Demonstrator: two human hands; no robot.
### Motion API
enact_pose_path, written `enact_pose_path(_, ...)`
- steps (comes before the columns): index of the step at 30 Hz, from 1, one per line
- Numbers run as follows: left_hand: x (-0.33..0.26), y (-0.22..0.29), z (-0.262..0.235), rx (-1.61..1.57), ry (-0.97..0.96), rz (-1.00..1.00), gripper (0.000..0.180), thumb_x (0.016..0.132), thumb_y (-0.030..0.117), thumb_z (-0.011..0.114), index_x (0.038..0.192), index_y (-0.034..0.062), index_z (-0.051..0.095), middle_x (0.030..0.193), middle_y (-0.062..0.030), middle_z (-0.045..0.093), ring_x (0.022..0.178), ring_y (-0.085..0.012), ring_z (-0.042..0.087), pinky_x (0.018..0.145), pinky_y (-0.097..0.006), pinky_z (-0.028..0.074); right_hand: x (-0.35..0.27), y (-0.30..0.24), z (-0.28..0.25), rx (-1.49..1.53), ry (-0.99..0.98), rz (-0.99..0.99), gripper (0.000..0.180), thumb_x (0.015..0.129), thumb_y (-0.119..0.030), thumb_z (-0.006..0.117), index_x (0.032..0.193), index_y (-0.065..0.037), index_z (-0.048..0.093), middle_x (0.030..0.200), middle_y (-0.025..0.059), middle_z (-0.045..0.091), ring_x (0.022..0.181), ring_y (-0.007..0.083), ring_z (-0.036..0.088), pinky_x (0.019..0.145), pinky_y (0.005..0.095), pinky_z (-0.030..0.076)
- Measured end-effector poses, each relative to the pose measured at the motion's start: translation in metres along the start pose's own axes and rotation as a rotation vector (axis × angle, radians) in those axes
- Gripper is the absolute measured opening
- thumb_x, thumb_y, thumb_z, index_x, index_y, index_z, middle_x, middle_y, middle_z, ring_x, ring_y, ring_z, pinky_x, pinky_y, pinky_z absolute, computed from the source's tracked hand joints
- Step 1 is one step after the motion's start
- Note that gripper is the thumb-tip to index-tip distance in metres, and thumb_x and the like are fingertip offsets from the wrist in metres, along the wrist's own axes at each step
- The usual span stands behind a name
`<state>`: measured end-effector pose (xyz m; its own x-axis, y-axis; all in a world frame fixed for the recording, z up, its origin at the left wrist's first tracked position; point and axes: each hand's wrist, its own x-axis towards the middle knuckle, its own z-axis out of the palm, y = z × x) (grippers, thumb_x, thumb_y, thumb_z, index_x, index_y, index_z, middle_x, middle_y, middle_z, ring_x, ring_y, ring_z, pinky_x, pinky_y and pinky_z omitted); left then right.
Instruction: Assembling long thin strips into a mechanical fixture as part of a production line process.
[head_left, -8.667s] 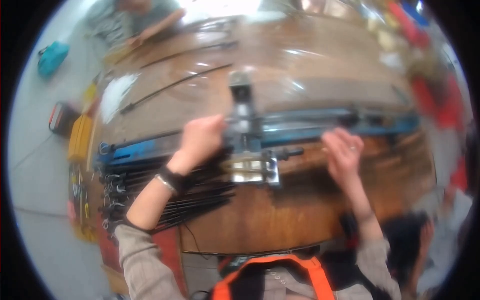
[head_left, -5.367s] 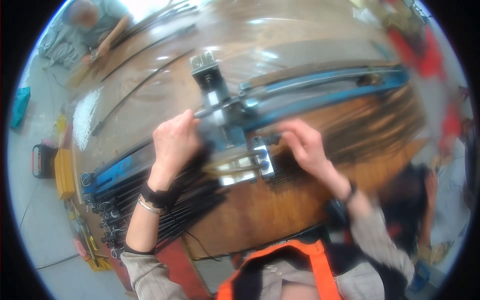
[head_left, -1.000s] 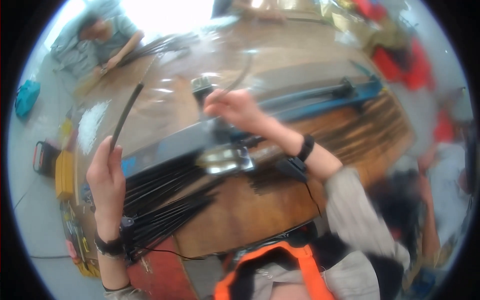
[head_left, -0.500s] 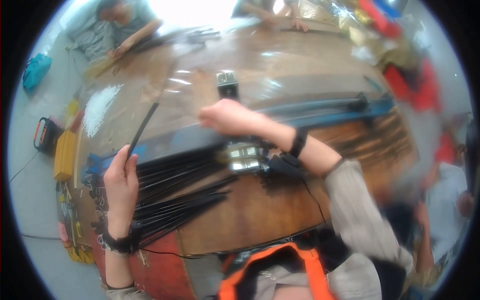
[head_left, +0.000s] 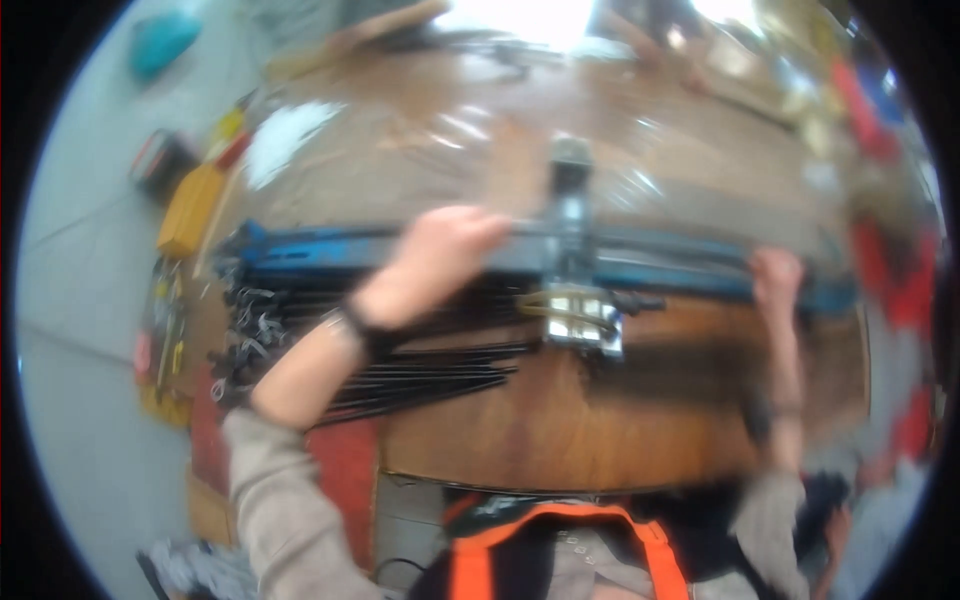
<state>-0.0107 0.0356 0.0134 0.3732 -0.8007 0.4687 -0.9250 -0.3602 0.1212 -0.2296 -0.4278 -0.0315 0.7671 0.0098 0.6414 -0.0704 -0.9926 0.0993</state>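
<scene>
Reference is the metal fixture [head_left: 570,225], standing across the blue rail [head_left: 310,250] on the wooden table [head_left: 480,435]. Rail runs out both left and right of the fixture.

Left hand [head_left: 450,245]: just left of the fixture, over the rail. Fingers curled in, nearly a fist. A thin pale strip shows between hand and fixture — too blurred to say what it is or whether the hand grips it.

Right hand [head_left: 778,280]: well right of the fixture, at the rail's right-hand stretch. Fingers folded into a fist; blur hides whether anything is in it.

Shiny metal block [head_left: 580,318] sits at the fixture's near side, short dark knob [head_left: 640,303] beside it, to the right. Black rods [head_left: 430,385] lie bunched left of the fixture and nearer the person, pale loops [head_left: 265,325] at their left ends. Farther left of the fixture: yellow box [head_left: 192,210]. Left and beyond it: white pile [head_left: 285,140] on the table — teal bag [head_left: 160,42] farther out, on the floor.
</scene>
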Motion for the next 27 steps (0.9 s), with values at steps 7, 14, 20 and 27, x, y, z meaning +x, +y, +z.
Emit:
enact_pose_path(7,0.025,0.001,0.030,-0.026,-0.016,-0.053,0.018,0.091,0.023,0.063,0.081,0.0085,0.061,0.074,-0.0125,0.058,0.071,-0.0326,0.061,0.064,-0.043,0.050,0.000,-0.014,-0.004,0.124,-0.061,0.208,0.004,0.087,-0.006,0.061,0.090,-0.005,0.059,0.087,0.0116,0.061,0.091,0.0304,0.058,0.098,0.0412,0.041)
enact_pose_path(14,0.018,0.003,0.038,-0.128,0.022,-0.099,0.022,0.091,0.023,0.064,0.078,0.0062,0.061,0.073,-0.0137,0.058,0.071,-0.0341,0.060,0.064,-0.044,0.048,0.000,-0.024,-0.006,0.144,-0.048,0.252,0.006,0.091,-0.007,0.060,0.095,-0.004,0.059,0.091,0.0118,0.060,0.096,0.0303,0.058,0.105,0.0426,0.038)
enact_pose_path(20,0.026,0.000,0.046,-0.155,0.040,-0.028,0.021,0.091,0.022,0.064,0.078,0.0054,0.059,0.073,-0.0159,0.057,0.069,-0.0373,0.058,0.062,-0.047,0.047,-0.019,-0.003,0.001,-0.006,0.108,0.037,0.019,0.091,-0.007,0.060,0.109,-0.005,0.065,0.109,0.0089,0.067,0.109,0.0289,0.060,0.106,0.0456,0.037)
enact_pose_path(27,0.032,0.013,0.034,-0.024,-0.167,-0.239,0.018,0.093,0.019,0.057,0.083,0.0049,0.057,0.076,-0.0196,0.063,0.077,-0.0410,0.062,0.065,-0.049,0.048,-0.020,-0.135,-0.020,0.284,0.005,-0.007,0.029,0.086,-0.009,0.068,0.114,-0.005,0.068,0.106,0.0108,0.070,0.107,0.0280,0.063,0.097,0.0415,0.039)
